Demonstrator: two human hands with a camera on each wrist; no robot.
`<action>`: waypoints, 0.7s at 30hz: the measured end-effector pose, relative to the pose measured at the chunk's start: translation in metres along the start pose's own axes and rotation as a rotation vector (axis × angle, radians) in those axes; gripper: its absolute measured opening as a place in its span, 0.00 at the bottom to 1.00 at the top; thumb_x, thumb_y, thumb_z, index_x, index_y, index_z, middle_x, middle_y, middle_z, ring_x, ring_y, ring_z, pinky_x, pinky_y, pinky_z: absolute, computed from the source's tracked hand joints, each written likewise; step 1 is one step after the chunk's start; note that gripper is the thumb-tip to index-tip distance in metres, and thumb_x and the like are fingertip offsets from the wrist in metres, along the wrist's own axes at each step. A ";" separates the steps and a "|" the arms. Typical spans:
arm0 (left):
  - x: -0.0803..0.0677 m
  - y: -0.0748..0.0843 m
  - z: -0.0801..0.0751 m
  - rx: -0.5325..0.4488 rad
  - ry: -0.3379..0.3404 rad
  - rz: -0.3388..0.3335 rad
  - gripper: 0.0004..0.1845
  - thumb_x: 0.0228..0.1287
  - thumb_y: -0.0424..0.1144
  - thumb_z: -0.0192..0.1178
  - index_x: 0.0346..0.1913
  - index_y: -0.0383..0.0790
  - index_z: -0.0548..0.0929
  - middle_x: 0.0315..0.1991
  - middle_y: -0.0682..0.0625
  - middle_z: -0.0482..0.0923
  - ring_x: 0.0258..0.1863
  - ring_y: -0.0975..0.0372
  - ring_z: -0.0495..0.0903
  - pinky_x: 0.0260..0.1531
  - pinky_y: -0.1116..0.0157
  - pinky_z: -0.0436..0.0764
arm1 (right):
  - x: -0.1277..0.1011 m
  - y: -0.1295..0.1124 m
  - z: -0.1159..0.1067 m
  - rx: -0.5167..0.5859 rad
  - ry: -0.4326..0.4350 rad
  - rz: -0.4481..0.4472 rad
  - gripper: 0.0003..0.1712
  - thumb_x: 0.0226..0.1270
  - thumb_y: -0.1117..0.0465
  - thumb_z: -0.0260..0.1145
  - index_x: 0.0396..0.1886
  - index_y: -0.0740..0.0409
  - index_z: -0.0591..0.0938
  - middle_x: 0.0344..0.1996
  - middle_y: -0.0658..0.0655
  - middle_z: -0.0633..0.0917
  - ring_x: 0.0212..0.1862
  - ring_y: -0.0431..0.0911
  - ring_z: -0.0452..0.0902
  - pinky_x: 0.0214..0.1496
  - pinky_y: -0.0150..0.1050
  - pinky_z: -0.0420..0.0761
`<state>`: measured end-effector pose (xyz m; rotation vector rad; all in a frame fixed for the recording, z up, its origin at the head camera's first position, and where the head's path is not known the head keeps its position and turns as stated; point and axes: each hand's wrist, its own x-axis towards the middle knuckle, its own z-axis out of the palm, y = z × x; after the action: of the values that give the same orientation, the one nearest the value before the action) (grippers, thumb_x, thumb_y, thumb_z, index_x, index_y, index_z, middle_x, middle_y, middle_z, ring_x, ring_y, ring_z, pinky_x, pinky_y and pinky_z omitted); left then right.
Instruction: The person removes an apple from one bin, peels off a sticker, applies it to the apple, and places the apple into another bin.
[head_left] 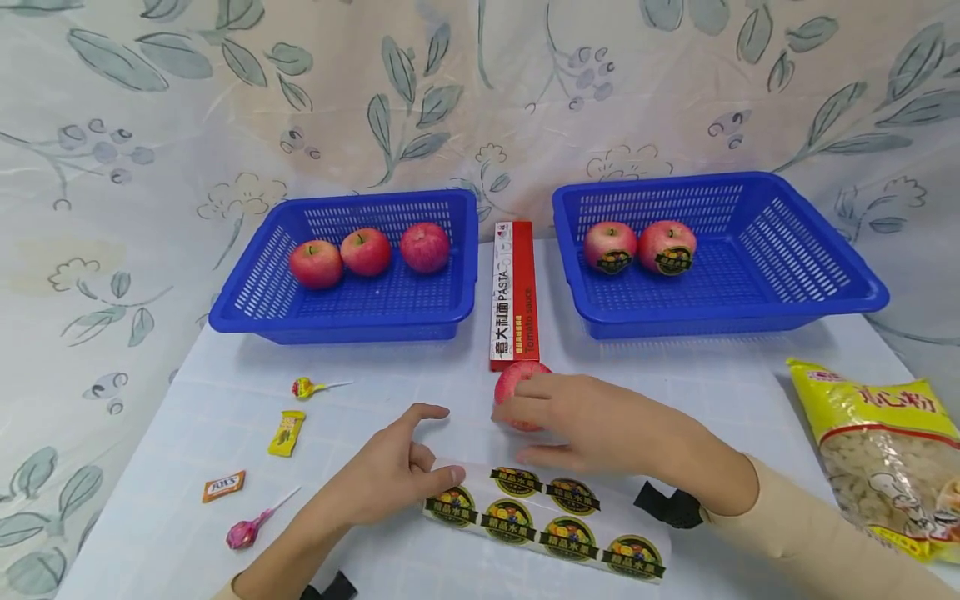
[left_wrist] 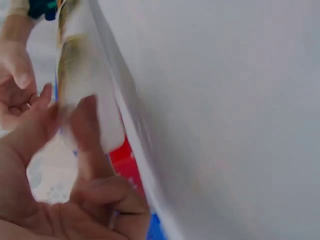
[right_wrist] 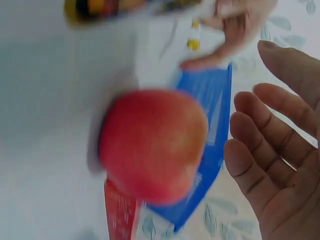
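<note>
A red apple (head_left: pixel 517 383) sits on the table, partly hidden in the head view by my right hand (head_left: pixel 581 421). In the right wrist view the apple (right_wrist: pixel 152 145) stands apart from the right fingers (right_wrist: pixel 250 160), which are loosely bent with nothing between them. Nearer to me lies a white sheet of black-and-gold round fruit stickers (head_left: pixel 547 521). My left hand (head_left: pixel 390 467) is beside its left end; the thumb overlaps the corner, the index finger reaches forward, and a gap shows between them. The left wrist view is blurred.
Three apples are in the left blue basket (head_left: pixel 375 329); two stickered ones are in the right basket (head_left: pixel 720 321). Between them lies a red-and-white pasta box (head_left: pixel 513 292). Wrapped candies (head_left: pixel 287 433) and lollipops (head_left: pixel 243 533) lie left, a yellow food bag (head_left: pixel 885 458) right.
</note>
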<state>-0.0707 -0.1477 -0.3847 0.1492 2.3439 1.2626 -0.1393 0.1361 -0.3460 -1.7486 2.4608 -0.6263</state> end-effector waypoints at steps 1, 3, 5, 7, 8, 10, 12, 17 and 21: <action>0.000 -0.001 0.001 -0.075 -0.012 0.005 0.43 0.65 0.49 0.71 0.76 0.40 0.61 0.22 0.55 0.78 0.20 0.66 0.71 0.26 0.69 0.72 | 0.000 -0.003 0.003 0.007 -0.022 0.000 0.18 0.71 0.50 0.70 0.56 0.48 0.83 0.50 0.46 0.84 0.50 0.37 0.80 0.56 0.34 0.82; 0.001 -0.003 0.001 -0.222 -0.036 0.018 0.43 0.66 0.43 0.71 0.77 0.39 0.58 0.30 0.49 0.84 0.25 0.64 0.80 0.31 0.69 0.78 | 0.000 -0.009 0.008 0.003 -0.050 -0.011 0.16 0.72 0.49 0.70 0.54 0.48 0.84 0.47 0.46 0.85 0.48 0.36 0.81 0.54 0.33 0.83; 0.000 -0.002 0.000 -0.343 -0.058 0.034 0.44 0.68 0.39 0.69 0.79 0.39 0.55 0.40 0.42 0.87 0.32 0.60 0.86 0.38 0.68 0.82 | 0.001 -0.012 0.012 -0.005 -0.069 -0.020 0.16 0.72 0.48 0.70 0.53 0.48 0.84 0.45 0.45 0.85 0.46 0.35 0.80 0.52 0.32 0.83; 0.000 -0.001 0.000 -0.424 -0.077 0.048 0.44 0.69 0.37 0.67 0.80 0.38 0.53 0.50 0.37 0.86 0.42 0.56 0.88 0.46 0.66 0.83 | 0.001 -0.014 0.016 -0.023 -0.063 -0.027 0.15 0.71 0.48 0.71 0.51 0.47 0.85 0.43 0.44 0.84 0.45 0.34 0.79 0.52 0.31 0.82; -0.001 -0.001 0.000 -0.450 -0.085 0.056 0.43 0.70 0.37 0.66 0.80 0.37 0.53 0.52 0.37 0.85 0.45 0.56 0.88 0.49 0.67 0.83 | 0.001 -0.014 0.017 -0.029 -0.058 -0.033 0.15 0.70 0.48 0.71 0.51 0.47 0.84 0.42 0.43 0.84 0.44 0.34 0.78 0.52 0.31 0.82; -0.001 0.000 0.000 -0.478 -0.098 0.058 0.40 0.72 0.38 0.65 0.79 0.37 0.57 0.55 0.39 0.85 0.48 0.58 0.86 0.52 0.67 0.80 | 0.001 -0.014 0.019 -0.031 -0.053 -0.022 0.15 0.70 0.47 0.72 0.50 0.47 0.84 0.41 0.43 0.83 0.41 0.33 0.77 0.50 0.30 0.82; -0.001 0.000 0.000 -0.496 -0.102 0.040 0.35 0.73 0.40 0.64 0.77 0.38 0.64 0.54 0.43 0.85 0.37 0.64 0.84 0.41 0.71 0.81 | 0.000 -0.014 0.020 -0.030 -0.039 -0.010 0.15 0.69 0.47 0.72 0.49 0.47 0.84 0.40 0.42 0.82 0.39 0.32 0.76 0.48 0.30 0.82; -0.001 0.002 0.002 -0.586 -0.136 -0.018 0.28 0.74 0.43 0.63 0.71 0.36 0.71 0.26 0.57 0.75 0.13 0.70 0.56 0.12 0.74 0.57 | 0.000 -0.015 0.022 -0.032 -0.014 0.025 0.15 0.67 0.46 0.73 0.47 0.47 0.85 0.37 0.42 0.82 0.34 0.30 0.73 0.43 0.30 0.82; -0.001 0.003 0.005 -0.523 -0.125 -0.036 0.31 0.72 0.45 0.65 0.73 0.40 0.71 0.29 0.55 0.71 0.23 0.67 0.68 0.25 0.72 0.70 | -0.001 -0.015 0.025 -0.040 -0.013 0.037 0.16 0.68 0.44 0.73 0.47 0.47 0.85 0.39 0.42 0.84 0.34 0.30 0.75 0.44 0.31 0.83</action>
<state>-0.0679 -0.1422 -0.3846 0.0127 1.8326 1.7426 -0.1188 0.1254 -0.3639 -1.7105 2.5074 -0.5647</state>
